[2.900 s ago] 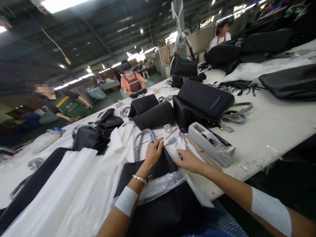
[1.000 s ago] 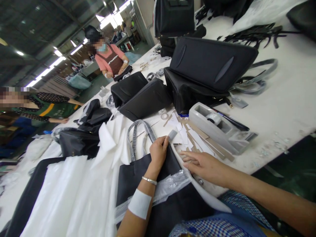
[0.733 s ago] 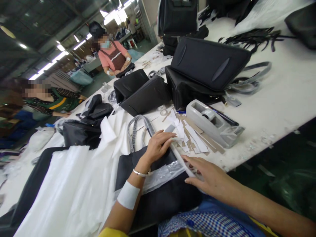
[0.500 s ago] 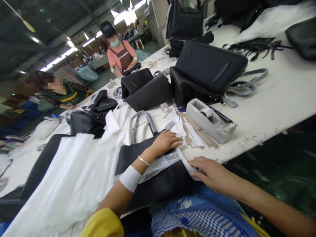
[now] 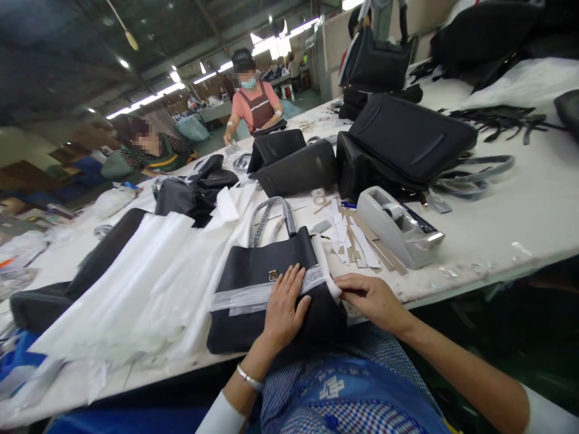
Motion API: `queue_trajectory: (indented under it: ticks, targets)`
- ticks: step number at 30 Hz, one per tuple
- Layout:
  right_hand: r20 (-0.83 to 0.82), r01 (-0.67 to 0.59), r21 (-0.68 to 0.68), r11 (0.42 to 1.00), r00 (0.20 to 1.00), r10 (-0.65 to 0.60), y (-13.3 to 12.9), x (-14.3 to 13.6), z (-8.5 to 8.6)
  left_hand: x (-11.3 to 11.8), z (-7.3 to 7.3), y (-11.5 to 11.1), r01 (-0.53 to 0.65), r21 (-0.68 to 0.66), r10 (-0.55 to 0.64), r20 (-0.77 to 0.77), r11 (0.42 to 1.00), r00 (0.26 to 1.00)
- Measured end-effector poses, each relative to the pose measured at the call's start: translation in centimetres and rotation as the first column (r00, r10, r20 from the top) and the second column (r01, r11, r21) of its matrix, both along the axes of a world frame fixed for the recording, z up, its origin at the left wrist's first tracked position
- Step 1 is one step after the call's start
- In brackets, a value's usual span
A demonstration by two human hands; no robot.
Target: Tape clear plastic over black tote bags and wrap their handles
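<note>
A black handbag (image 5: 248, 262) lies in front of me, with a small gold clasp (image 5: 272, 275) on its flap and a plastic-wrapped handle (image 5: 289, 214) standing up behind. A clear plastic-covered band (image 5: 242, 298) runs across its front. My left hand (image 5: 284, 307) rests flat on the bag over the band, fingers stretched out. At the bag's right side, my right hand (image 5: 371, 298) pinches the lower end of a white foam strip (image 5: 326, 271) that runs along the edge. The tips of the right fingers are partly hidden.
White foam sheets (image 5: 136, 283) lie to the left. A tape dispenser (image 5: 398, 229) and paper strips (image 5: 357, 241) lie to the right, near the table edge. Black bags (image 5: 298, 166) stand behind. Two co-workers (image 5: 256, 105) are across the table.
My left hand has moved from the bag's top edge down to its front, uncovering the clasp. My right hand stays at the foam strip. The camera view has shifted.
</note>
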State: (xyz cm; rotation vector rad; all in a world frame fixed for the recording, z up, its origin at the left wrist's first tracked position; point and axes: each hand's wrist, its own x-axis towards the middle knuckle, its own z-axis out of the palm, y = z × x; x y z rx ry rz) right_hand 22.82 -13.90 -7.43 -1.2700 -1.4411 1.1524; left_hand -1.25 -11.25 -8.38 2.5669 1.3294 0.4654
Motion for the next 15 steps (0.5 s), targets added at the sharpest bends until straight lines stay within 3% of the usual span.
queue_trajectory:
  ticks: [2, 5, 7, 11, 15]
  targets:
    - [-0.166, 0.087, -0.076, 0.993, 0.981, -0.099, -0.2, -1.1, -1.1, 0.3, -0.8, 0.3, -0.026, 0.019, 0.026, 0.0, 0.999, 1.0]
    - [-0.349, 0.064, -0.19, 0.98, 0.928, -0.128, -0.7, -1.9, -2.2, 0.5, -0.8, 0.6, -0.038, 0.036, 0.038, -0.002, 0.999, 0.999]
    - [-0.317, 0.016, -0.192, 0.981, 0.945, -0.077, -1.3, -1.6, -2.6, 0.4, -0.6, 0.6, -0.03, 0.04, 0.031, -0.024, 0.999, 0.999]
    - [-0.025, -0.016, -0.134, 0.991, 1.0, 0.013, -3.4, -0.7, -2.6, 0.6, -0.3, 0.4, -0.033, 0.045, 0.036, -0.061, 0.998, 0.998]
    - [-0.138, -0.051, -0.201, 0.978, 0.99, 0.024, -4.4, -1.0, -2.2, 1.2, -0.3, 0.3, -0.059, 0.054, 0.062, -0.052, 0.997, 0.997]
